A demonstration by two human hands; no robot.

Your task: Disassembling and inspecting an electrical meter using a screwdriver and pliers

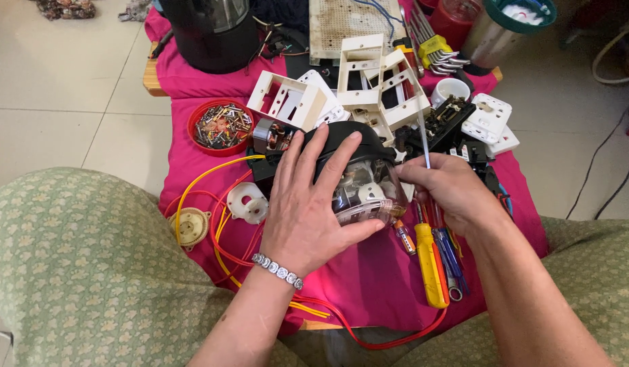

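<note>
Pink cloth [389, 285] is spread over a small wooden table [153, 80], and almost all of it is covered with parts. In the middle a black and clear plastic motor case [361, 182] is seen. The left hand [308, 204] is laid flat over the top of the case, fingers spread wide, thumb pressed along its near edge. A silver bracelet [278, 271] is worn on that wrist.

The right hand [450, 194] is closed around a thin screwdriver [423, 136]. The metal shaft is pointed up and away, and the handle is hidden inside the fist. This hand is just beside the right end of the case.

Little free room is left near the hands. Red and yellow wires [219, 224] are looped to the left of the case, with a white plastic piece [248, 202] and a cream gear [190, 226] among them. The gear is near the left edge of the cloth. A yellow screwdriver [430, 265] and more tools are laid under the right wrist, close to the near edge.

Behind the case, white plastic frames [359, 75] are piled up. A red bowl of small metal bits [221, 127] is set to the left of them, near the table's left edge. A black jug [209, 34] is stood at the far left corner. A white switch plate [488, 117] is set by the right edge.

Green patterned trousers [76, 265] are seen on both sides, right against the near side of the table.
</note>
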